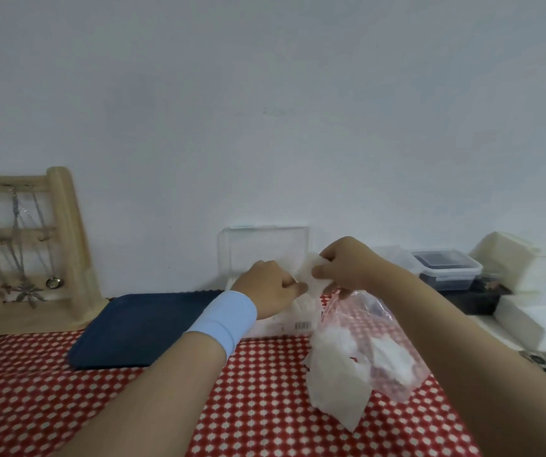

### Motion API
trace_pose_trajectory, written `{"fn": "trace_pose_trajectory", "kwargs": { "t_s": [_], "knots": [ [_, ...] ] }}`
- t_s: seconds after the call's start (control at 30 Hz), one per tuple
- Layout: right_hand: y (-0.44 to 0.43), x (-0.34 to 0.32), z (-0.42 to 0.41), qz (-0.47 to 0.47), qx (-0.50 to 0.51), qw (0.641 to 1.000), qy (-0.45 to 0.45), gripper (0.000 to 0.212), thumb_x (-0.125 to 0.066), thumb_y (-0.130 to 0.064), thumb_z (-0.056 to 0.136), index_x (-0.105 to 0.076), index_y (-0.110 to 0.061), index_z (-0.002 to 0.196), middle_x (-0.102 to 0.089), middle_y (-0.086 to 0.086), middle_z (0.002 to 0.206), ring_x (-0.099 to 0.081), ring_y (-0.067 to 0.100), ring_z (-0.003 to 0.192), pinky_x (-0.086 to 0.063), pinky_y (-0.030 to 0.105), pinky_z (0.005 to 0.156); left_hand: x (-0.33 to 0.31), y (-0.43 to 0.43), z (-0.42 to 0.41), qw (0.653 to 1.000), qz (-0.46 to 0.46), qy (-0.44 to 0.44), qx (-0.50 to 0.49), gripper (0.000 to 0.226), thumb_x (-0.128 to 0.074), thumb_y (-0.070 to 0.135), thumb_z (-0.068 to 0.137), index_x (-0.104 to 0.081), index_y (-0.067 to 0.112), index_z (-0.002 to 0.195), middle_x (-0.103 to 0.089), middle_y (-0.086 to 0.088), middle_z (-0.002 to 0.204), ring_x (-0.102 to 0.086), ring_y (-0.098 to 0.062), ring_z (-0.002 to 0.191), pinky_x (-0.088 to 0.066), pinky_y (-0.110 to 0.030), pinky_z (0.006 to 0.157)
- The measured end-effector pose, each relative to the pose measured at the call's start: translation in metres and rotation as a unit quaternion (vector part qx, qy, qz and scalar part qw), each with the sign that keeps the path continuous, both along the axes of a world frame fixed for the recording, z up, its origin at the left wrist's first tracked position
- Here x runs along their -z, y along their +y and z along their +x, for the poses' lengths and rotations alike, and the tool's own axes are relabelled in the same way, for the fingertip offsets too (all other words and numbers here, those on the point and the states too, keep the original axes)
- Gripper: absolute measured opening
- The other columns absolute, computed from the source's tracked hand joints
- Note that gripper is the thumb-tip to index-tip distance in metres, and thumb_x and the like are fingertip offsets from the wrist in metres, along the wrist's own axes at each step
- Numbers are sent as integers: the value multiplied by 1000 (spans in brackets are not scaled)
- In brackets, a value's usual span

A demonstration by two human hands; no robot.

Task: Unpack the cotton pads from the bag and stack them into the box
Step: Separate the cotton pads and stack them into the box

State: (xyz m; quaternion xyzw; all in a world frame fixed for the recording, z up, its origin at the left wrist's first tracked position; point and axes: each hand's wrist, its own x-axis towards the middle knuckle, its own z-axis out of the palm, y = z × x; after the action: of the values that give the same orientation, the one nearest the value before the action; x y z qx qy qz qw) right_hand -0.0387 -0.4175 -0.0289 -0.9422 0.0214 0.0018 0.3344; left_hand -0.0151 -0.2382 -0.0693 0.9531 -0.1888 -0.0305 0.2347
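Plain pale wall (265,94), seemingly unlit.

This cotton pad (311,275) I'm seeing is soft, matt, fluffy white, and the bag (373,338) is thin, glossy, crinkled clear plastic. The box (265,249) looks like smooth transparent plastic, my wristband (225,319) stretchy cloth, the tablecloth (265,407) matt printed fabric, the rack (67,225) pale bare wood.

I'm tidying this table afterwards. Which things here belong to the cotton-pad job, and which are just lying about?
In the job: cotton pads, pinched between left hand and right hand; plastic bag; clear box, lid up.

Lying about: blue tray; wooden necklace stand; dark lidded container; white tub.
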Motion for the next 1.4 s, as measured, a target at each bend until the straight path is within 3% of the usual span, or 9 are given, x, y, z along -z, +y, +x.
{"fn": "trace_pose_trajectory", "kwargs": {
  "t_s": [0.07, 0.2, 0.37, 0.67, 0.8, 1.03, 1.17, 1.27, 1.4],
  "knots": [
    [2, 4, 3, -48, -2, 999, -8, 16, -66, -15, 91, -67, -1, 84, -70, 13, 69, -71, 16, 55, -50, 25, 47, 2, -2, 2, 998, 61, -5, 7, 40, -56, 52, 95, -79, 22, 81, -69, -3, 87, -62, -19, 77, -55, -35, 78],
    [11, 10, 5, -121, 0, 993, -11, 20, -67, -19, 85, -69, 0, 82, -69, 8, 59, -69, 19, 55, -58, 34, 69, 0, 4, 4, 993, 118, 11, 12, 29, -60, 38, 90, -78, 34, 112, -72, 8, 116, -59, -18, 113, -53, -37, 100],
    [30, 11, 6, -232, -18, 972, 6, 15, -74, -25, 81, -75, -11, 86, -74, 0, 64, -71, 11, 55, -61, 30, 70, -5, 9, 4, 990, 137, 15, 20, 31, -61, 40, 90, -72, 38, 119, -65, 6, 124, -53, -19, 119, -50, -39, 103],
    [63, 14, 21, -413, 2, 909, 57, 31, -81, -23, 79, -50, -17, 75, -58, -2, 73, -57, 17, 63, -46, 29, 63, -1, 19, 9, 991, 127, 9, 35, 32, -58, 42, 92, -72, 40, 120, -59, 3, 128, -44, -18, 128, -47, -38, 103],
    [75, 19, 25, -347, -12, 927, 141, 21, -68, -18, 89, -53, -13, 76, -58, 0, 71, -55, 14, 60, -46, 27, 64, 13, 24, 10, 991, 122, -19, 44, 35, -48, 55, 96, -68, 46, 123, -52, 2, 125, -41, -19, 125, -42, -38, 102],
    [54, 10, 25, -35, 24, 955, 295, 16, -40, -8, 86, -51, -13, 75, -48, 5, 65, -33, 18, 47, -29, 23, 47, 27, 40, 10, 994, 73, -58, 65, 44, -50, 43, 97, -54, 36, 141, -51, 4, 139, -37, -19, 132, -36, -37, 110],
    [54, 11, 18, -14, 34, 960, 278, 21, -39, -7, 89, -58, -8, 82, -56, 5, 65, -42, 16, 41, -30, 21, 46, 28, 39, 8, 993, 68, -71, 64, 45, -46, 42, 100, -53, 32, 144, -50, 4, 142, -36, -18, 134, -34, -36, 112],
    [48, 7, 13, -10, 38, 967, 253, 36, -36, -9, 93, -68, 0, 108, -70, 11, 91, -48, 17, 46, -35, 22, 47, 29, 38, 6, 989, 69, -117, 63, 48, -39, 39, 105, -45, 28, 151, -40, 5, 156, -30, -17, 144, -27, -35, 119],
    [53, 9, 0, -28, -1, 969, 244, 19, -44, -10, 97, -61, -5, 105, -63, 8, 101, -55, 18, 56, -42, 26, 50, 40, 21, -4, 979, 154, -82, 109, 57, -25, 44, 107, -21, 25, 161, -13, 2, 170, -9, -18, 156, -6, -42, 127]
  ]
}}
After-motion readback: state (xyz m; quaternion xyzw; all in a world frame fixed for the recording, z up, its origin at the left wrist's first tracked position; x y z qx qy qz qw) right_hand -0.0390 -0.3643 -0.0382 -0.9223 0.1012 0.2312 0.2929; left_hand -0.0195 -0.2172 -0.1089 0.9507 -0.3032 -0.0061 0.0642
